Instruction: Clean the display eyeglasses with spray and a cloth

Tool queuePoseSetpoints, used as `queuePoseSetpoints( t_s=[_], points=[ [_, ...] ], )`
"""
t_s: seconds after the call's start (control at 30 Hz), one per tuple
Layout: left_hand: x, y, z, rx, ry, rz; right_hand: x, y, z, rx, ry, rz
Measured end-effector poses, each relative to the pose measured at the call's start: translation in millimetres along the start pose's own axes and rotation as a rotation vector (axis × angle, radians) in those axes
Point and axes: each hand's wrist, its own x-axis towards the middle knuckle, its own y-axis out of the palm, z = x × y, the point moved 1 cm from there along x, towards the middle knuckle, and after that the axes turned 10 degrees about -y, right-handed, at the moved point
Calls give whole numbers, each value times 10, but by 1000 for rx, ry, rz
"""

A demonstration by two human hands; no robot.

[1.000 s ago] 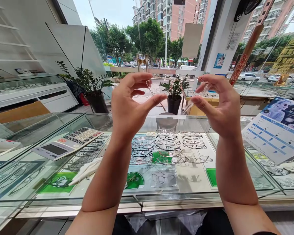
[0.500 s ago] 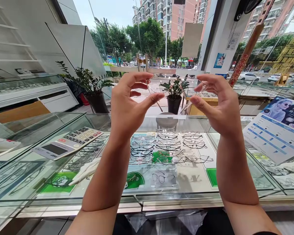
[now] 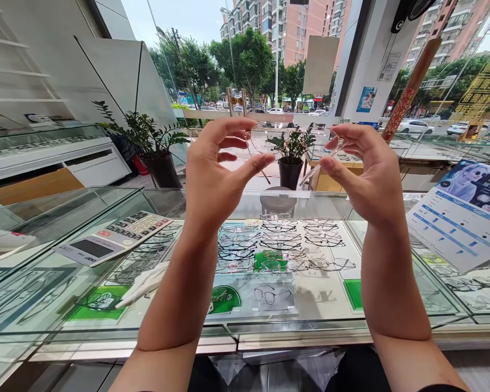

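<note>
Slightly shifted since the earlier frame, the clear glasses [image 3: 263, 142] sit between your left hand [image 3: 216, 169] and right hand [image 3: 373, 171], fingers clamped on either end, above the glass tabletop [image 3: 316, 321] and displayed spectacles [image 3: 280, 242].

Bright, diffuse daylight enters through the window [image 3: 245, 71] beyond the far edge of the table [image 3: 302, 340]; the sky [image 3: 183, 16] is nearly white. Pale reflections streak the table's surface, and faint shadows lie beneath it toward the near edge. Wide-angle stretching skews the calculator [image 3: 114, 238] and leaflet [image 3: 465, 215] at the sides. The transparent eyeglasses [image 3: 253, 145] partly blend into the bright background
</note>
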Motion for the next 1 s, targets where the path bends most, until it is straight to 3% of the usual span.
queuePoseSetpoints(
  t_s=[0.37, 1.0],
  points=[
    [-7, 72, 67, -58, -22, -21, -18, -62, -77, -33, 6, 11],
    [-141, 146, -162, 67, 36, -116, -30, -110, -139, -73, 10, 30]
  ],
)
